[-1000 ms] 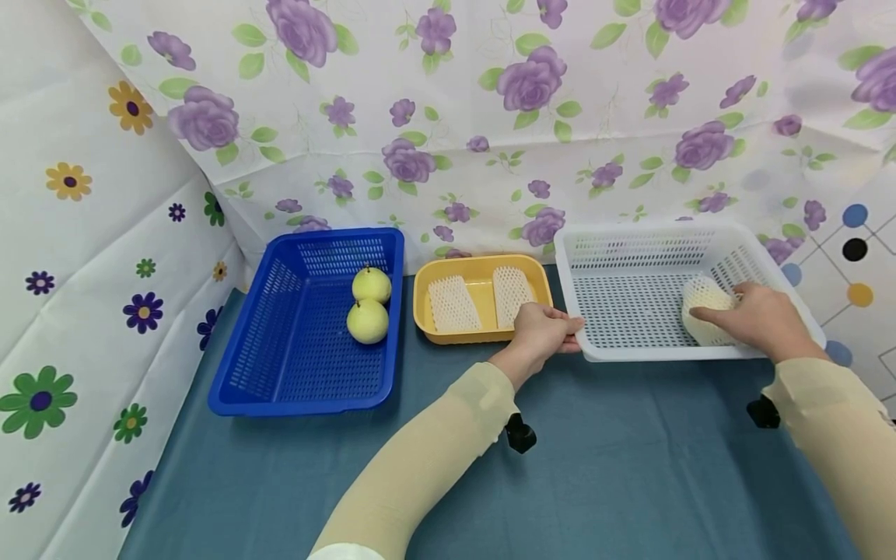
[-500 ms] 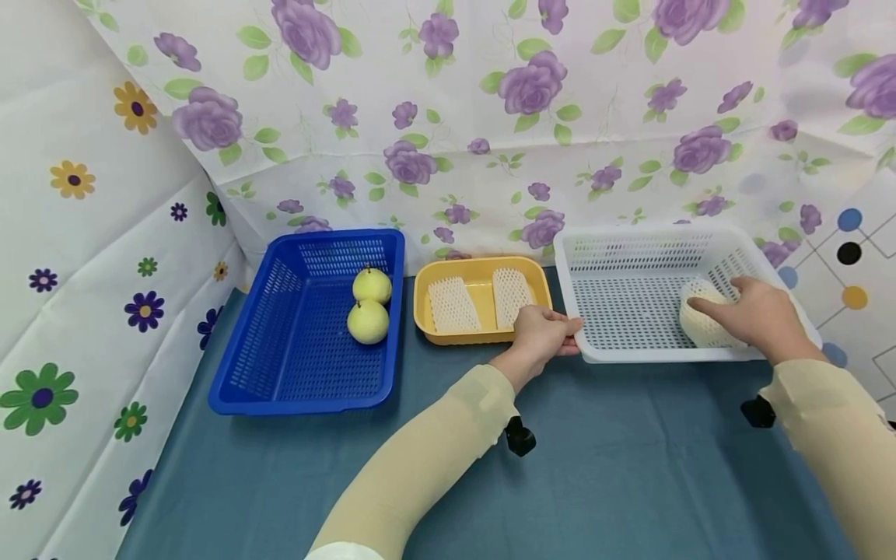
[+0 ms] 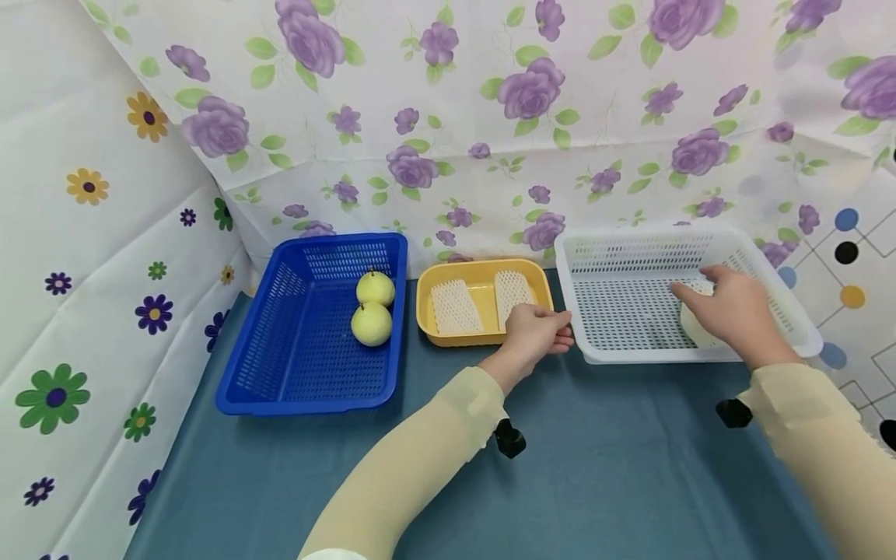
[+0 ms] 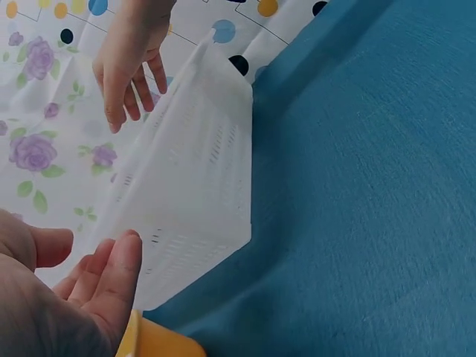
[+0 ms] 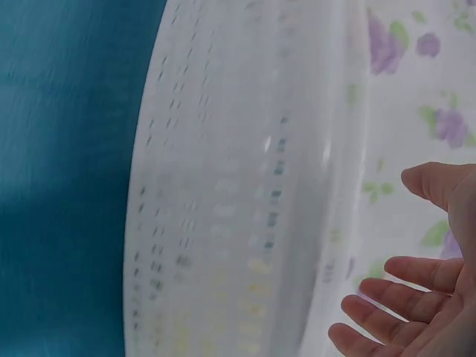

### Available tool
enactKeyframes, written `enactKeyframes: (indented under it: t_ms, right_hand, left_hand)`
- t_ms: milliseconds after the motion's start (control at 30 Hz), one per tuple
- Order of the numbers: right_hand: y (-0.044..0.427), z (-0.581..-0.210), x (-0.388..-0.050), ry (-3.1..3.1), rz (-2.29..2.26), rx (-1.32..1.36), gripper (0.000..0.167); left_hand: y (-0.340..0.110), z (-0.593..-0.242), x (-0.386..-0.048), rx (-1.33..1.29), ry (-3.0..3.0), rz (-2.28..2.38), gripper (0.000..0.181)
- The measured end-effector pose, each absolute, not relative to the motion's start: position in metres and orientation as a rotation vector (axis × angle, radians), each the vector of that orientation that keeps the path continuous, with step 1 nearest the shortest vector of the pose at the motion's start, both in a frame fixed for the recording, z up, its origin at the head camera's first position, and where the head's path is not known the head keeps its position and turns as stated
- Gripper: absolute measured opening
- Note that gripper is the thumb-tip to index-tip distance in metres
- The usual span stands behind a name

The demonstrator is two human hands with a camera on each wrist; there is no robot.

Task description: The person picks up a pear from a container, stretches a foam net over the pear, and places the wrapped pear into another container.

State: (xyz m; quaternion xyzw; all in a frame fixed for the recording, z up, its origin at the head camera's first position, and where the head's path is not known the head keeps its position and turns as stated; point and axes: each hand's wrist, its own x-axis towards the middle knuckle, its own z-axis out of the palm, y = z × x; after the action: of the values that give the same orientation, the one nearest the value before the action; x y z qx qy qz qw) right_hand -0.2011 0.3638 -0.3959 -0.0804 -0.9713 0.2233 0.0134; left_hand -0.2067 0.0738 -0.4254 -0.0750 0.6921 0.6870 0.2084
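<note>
Foam-netted fruit (image 3: 693, 328) sits in the white basket (image 3: 633, 355) at the frame's right, beneath the right hand (image 3: 740, 313), whose loosely extended fingers grip nothing. The left hand (image 3: 530, 334), relaxed and holding nothing, is at the basket's left rim, contact unclear. A yellow tray (image 3: 484, 305) with foam nets (image 3: 456, 306) lies at centre; a blue basket (image 3: 280, 342) with two pears (image 3: 372, 325), left.

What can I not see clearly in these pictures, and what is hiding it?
Head: much of the wrapped fruit, behind the right hand.
Head: part of one foam net, behind the left hand.
Left wrist: most of the tray, cut off by the bottom edge.
Right wrist: most of the white basket's inside, behind its blurred wall.
</note>
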Motion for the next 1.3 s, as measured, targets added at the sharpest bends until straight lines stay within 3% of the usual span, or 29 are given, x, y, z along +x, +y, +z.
enactKeyframes:
  t_ms: [667, 1300]
  right_hand:
    - [0.285, -0.376, -0.169, -2.718, 0.924, -0.091, 0.064]
    - [0.223, -0.389, -0.151, -2.528, 1.079, 0.095, 0.04]
  left_hand:
    - [0.019, -0.403, -0.194, 0.075, 2.119, 2.013, 0.019]
    - [-0.044, -0.392, -0.167, 0.238, 2.721, 1.758, 0.018]
